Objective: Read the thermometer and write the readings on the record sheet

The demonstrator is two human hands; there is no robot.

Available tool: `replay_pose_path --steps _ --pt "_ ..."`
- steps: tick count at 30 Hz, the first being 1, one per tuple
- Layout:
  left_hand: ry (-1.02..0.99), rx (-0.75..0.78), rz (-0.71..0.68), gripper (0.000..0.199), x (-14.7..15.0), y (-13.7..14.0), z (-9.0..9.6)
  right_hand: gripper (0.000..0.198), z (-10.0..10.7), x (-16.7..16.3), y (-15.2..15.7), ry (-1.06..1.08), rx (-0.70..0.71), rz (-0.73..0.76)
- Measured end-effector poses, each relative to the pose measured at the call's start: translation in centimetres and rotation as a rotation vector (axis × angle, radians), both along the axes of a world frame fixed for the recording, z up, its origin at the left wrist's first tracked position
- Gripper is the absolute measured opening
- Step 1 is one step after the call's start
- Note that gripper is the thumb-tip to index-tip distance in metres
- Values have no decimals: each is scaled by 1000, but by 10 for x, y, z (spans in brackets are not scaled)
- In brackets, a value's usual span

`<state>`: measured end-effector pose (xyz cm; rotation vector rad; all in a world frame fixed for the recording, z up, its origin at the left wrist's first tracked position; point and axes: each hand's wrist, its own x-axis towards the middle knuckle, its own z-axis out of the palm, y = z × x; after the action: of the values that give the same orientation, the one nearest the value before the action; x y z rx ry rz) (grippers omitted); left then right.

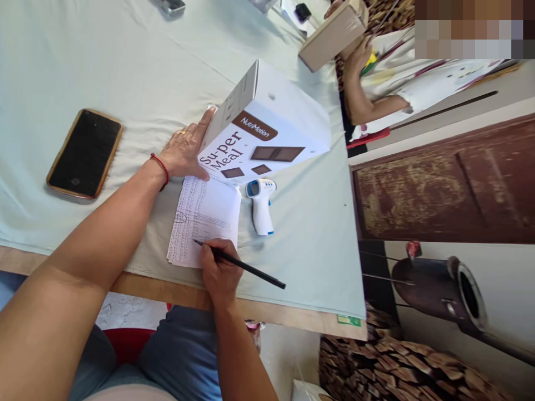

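In the head view, my left hand (188, 146) grips the near left side of a white NutriMotion "Su-per Meal" box (288, 120), fingers along its side and thumb at its lower edge. The box covers the far end of a small stack of printed papers (209, 223). Between the fingers of my right hand (221, 273) is a black pen (251, 268), its tip on or just above the lower part of the top sheet. A white and blue infrared thermometer (262, 207) lies right of the papers.
A smartphone (86, 153) in a brown case lies left of my left hand on the pale green cloth (309, 234). At the far right edge, another person's arm (359, 89) is beside a brown cardboard box (330, 36). Firewood (401, 367) is stacked beyond the table's right side.
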<state>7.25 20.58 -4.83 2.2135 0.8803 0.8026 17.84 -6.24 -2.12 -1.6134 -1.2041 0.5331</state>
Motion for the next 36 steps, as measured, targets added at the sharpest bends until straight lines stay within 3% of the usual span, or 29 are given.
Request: replay_pose_path --steps 7,25,36 --pt "13 6 -5 152 -2 0 0 5 0 0 1 6 15 -67" --pt "-19 21 -23 154 0 6 -7 5 0 -1 1 -25 19 -21" --pt "-14 3 -29 153 -2 5 -5 6 0 0 0 -18 14 -81"
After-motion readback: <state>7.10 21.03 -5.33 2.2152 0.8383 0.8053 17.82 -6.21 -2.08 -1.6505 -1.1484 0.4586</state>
